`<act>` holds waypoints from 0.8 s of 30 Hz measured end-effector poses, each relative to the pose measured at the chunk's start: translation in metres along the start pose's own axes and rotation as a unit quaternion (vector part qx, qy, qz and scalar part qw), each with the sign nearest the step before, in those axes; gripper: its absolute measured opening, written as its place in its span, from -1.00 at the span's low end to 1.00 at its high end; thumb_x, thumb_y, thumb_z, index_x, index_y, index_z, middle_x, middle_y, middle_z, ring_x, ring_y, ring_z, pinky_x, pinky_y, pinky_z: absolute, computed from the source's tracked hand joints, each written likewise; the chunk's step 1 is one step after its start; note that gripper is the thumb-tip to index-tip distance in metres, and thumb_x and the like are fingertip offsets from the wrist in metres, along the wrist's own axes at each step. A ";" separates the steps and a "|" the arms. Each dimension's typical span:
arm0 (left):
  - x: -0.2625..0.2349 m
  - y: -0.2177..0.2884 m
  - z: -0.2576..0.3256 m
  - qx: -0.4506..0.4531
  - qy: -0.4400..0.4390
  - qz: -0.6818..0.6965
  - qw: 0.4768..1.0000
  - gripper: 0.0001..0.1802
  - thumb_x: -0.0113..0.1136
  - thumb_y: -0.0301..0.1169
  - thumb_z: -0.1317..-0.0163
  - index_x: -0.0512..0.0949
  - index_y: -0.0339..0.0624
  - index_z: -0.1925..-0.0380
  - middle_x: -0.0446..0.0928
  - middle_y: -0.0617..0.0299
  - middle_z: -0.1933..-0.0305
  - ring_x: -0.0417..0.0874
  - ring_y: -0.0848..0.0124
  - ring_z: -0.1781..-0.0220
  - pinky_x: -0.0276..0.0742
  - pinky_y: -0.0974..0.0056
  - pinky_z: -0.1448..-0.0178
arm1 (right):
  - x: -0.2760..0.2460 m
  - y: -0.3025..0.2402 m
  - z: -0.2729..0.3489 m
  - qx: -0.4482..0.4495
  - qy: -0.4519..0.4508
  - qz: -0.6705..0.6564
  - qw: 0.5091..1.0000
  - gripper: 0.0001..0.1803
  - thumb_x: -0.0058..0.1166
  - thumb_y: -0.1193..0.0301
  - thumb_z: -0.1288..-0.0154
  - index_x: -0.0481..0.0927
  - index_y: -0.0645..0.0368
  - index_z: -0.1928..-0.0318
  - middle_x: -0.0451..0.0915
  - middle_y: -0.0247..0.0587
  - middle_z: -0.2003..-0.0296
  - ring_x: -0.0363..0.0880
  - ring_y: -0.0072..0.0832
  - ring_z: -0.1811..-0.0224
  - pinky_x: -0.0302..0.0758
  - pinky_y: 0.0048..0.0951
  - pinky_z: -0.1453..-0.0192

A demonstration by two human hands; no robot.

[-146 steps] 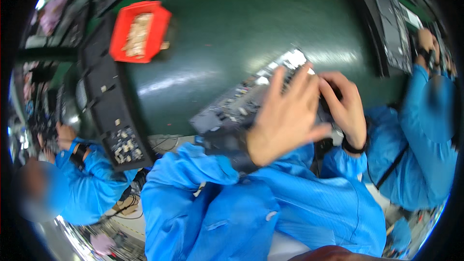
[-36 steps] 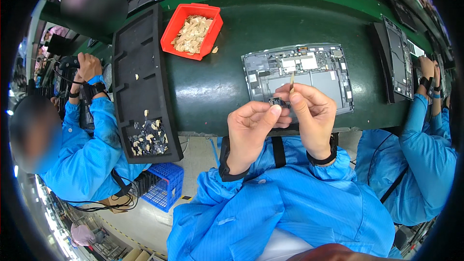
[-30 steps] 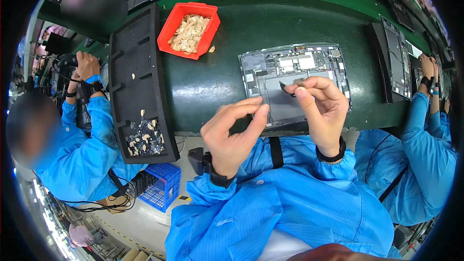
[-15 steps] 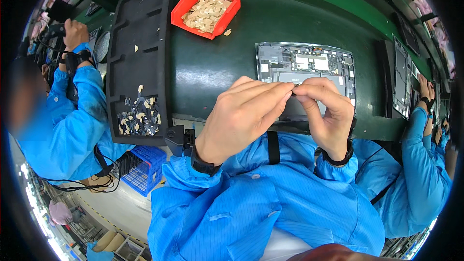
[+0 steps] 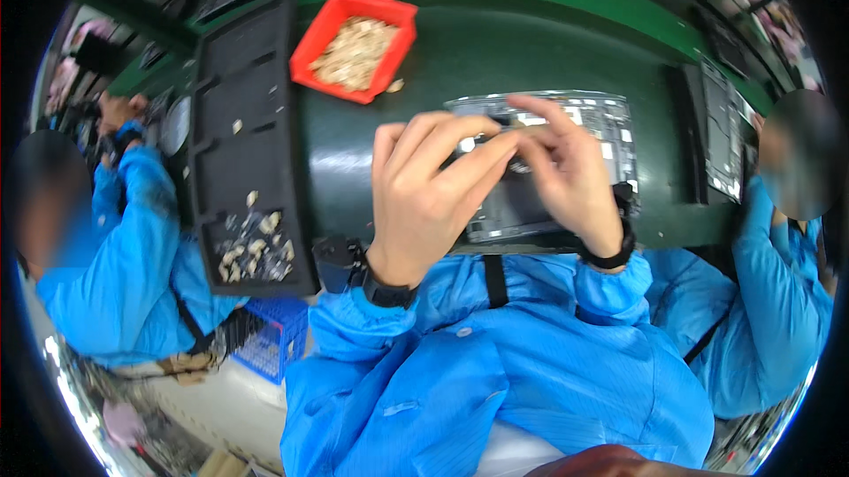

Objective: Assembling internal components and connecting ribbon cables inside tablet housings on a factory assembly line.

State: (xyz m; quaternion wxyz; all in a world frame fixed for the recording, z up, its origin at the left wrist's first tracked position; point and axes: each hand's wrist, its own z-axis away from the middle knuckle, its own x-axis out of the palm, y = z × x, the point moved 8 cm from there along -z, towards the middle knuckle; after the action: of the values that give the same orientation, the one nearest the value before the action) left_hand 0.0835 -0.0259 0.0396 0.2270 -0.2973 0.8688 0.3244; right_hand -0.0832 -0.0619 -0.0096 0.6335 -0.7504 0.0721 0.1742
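Both hands meet above an opened laptop chassis (image 5: 610, 128), which shows dark panels and a board with white patches. My left hand (image 5: 433, 181) is closed in a pinch, its fingertips reaching toward the right hand's. What sits in that pinch is too small and blurred to name. My right hand (image 5: 566, 176) has its index finger raised; its thumb and another finger come together beside the left fingertips. Whatever they hold cannot be made out either. The hands cover part of the chassis.
A red bin (image 5: 404, 35) with many tan pieces stands at the far left of the green table (image 5: 495, 44); one loose piece (image 5: 395, 85) lies beside it. A black tray (image 5: 234, 92) holds small black and tan scraps (image 5: 256, 247). People in blue sit on both sides.
My right index finger has lifted away from the pinch, and the hands have shifted slightly left in view. The whole view has moved a little; bin and tray appear lower and further left.
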 end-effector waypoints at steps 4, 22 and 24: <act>0.023 -0.007 0.005 -0.050 -0.069 0.007 0.996 -0.62 0.55 -0.48 -0.13 0.82 -0.15 0.00 0.77 0.15 -0.09 0.74 0.17 -0.12 0.51 0.12 -0.18 | 0.006 -0.003 0.004 -0.038 -0.065 0.015 0.997 -0.84 0.18 0.57 -0.47 0.72 0.31 0.02 0.80 -0.01 0.24 0.82 -0.27 0.19 0.68 -0.33 0.03; 0.021 -0.001 0.007 -0.031 -0.044 0.026 0.998 -0.78 0.53 -0.46 -0.15 0.85 -0.13 0.16 0.82 0.25 0.02 0.75 0.27 -0.05 0.46 0.16 -0.13 | 0.004 0.012 0.024 0.065 -0.070 -0.093 0.991 -0.81 0.20 0.50 -0.55 0.73 0.37 -0.02 0.80 -0.22 0.24 0.73 -0.59 0.23 0.66 -0.50 0.13; 0.023 0.001 0.005 -0.027 -0.076 0.058 0.995 -0.79 0.52 -0.44 -0.20 0.84 -0.17 0.15 0.84 0.25 0.07 0.78 0.33 0.00 0.40 0.16 -0.05 | 0.002 0.006 0.022 0.033 -0.079 -0.050 0.995 -0.82 0.19 0.54 -0.52 0.74 0.36 -0.01 0.81 -0.17 0.26 0.74 -0.57 0.25 0.66 -0.46 0.14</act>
State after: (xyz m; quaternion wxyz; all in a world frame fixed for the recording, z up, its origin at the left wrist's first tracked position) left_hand 0.0675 -0.0301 0.0229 0.2654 -0.2270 0.8557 0.3819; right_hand -0.0871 -0.0409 -0.0185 0.6695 -0.7158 -0.0101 0.1983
